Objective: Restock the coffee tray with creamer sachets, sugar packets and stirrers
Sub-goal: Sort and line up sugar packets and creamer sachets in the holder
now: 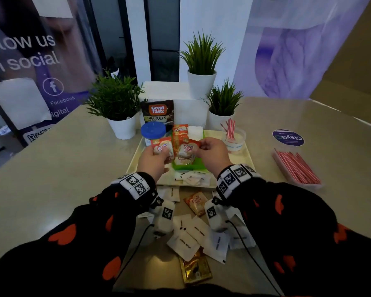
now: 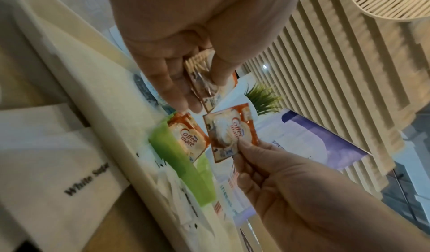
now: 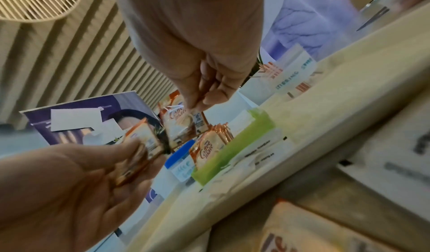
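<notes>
My left hand (image 1: 162,154) grips a small stack of orange Coffee-mate creamer sachets (image 1: 162,147) above the left side of the cream tray (image 1: 137,161). My right hand (image 1: 199,150) pinches a single creamer sachet (image 1: 189,149) by its corner, held just above the green bin (image 1: 190,167) on the tray. More sachets (image 2: 188,138) stand inside that bin (image 2: 181,164). In the right wrist view the pinched sachet (image 3: 184,125) hangs from my right hand (image 3: 200,106), beside the stack (image 3: 144,145). White sugar packets (image 1: 189,234) lie on the table near me. Red-striped stirrers (image 1: 230,128) stand in a clear cup.
A clear box of stirrers (image 1: 296,168) lies at the right. A blue-lidded jar (image 1: 153,130), a coffee granules pouch (image 1: 157,112) and three potted plants (image 1: 116,99) crowd the tray's far side. One creamer sachet (image 1: 196,202) and a gold packet (image 1: 195,269) lie among the sugar packets.
</notes>
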{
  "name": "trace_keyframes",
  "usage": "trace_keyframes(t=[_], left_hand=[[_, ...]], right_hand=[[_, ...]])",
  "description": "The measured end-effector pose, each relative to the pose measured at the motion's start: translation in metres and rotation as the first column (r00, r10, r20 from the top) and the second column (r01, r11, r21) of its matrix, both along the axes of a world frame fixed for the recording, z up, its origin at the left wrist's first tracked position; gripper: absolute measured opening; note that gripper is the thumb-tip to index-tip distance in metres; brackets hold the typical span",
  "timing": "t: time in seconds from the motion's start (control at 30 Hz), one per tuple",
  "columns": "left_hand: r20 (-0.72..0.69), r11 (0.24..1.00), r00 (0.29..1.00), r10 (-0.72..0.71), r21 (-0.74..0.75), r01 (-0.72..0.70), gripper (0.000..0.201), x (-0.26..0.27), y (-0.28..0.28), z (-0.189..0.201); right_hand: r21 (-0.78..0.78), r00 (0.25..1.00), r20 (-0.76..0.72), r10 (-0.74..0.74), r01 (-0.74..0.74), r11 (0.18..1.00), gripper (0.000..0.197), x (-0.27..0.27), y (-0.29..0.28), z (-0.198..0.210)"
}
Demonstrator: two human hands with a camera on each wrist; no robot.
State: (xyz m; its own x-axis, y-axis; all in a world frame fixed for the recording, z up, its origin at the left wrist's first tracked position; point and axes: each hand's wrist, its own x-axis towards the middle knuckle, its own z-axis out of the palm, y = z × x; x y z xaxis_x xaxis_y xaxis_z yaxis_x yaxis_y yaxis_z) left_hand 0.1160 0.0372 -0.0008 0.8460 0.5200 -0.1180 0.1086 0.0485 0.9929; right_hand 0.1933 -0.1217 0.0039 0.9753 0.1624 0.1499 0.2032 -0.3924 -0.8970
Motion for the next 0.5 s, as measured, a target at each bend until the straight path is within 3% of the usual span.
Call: trace_keyframes(t=[0.1, 0.2, 0.3, 0.4, 0.5], left_hand=[[-0.054, 0.998, 0.997, 0.051, 0.033, -0.049, 0.018, -0.004, 0.012, -0.012], [-0.087, 0.999, 0.995, 0.041, 0.030, -0.039, 0.024, -0.007, 0.022, -0.019], [-0.101, 1.000, 0.995, 0.012, 0.029, -0.009, 0.017, -0.008, 0.026, -0.021], [-0.117, 0.998, 0.993, -0.005, 0.066, 0.013, 0.011, -0.007, 0.025, -0.022], [-0.108, 0.995, 0.993, -0.043, 0.089, 0.053, 0.017, -0.006, 0.018, -0.019]], right_hand=[[-0.135, 0.999, 0.041, 0.030, -0.024, 0.991, 0.005, 0.012, 0.009, -0.005], [-0.304, 0.991, 0.040, 0.127, -0.108, 0.946, 0.013, 0.014, 0.016, -0.010], [-0.423, 0.988, 0.030, 0.153, -0.127, 0.897, 0.018, 0.015, 0.018, -0.016], [-0.451, 0.992, 0.032, 0.125, -0.097, 0.887, 0.016, 0.017, 0.016, -0.020], [-0.424, 0.989, 0.087, 0.122, -0.074, 0.903, 0.021, 0.018, 0.015, -0.019]])
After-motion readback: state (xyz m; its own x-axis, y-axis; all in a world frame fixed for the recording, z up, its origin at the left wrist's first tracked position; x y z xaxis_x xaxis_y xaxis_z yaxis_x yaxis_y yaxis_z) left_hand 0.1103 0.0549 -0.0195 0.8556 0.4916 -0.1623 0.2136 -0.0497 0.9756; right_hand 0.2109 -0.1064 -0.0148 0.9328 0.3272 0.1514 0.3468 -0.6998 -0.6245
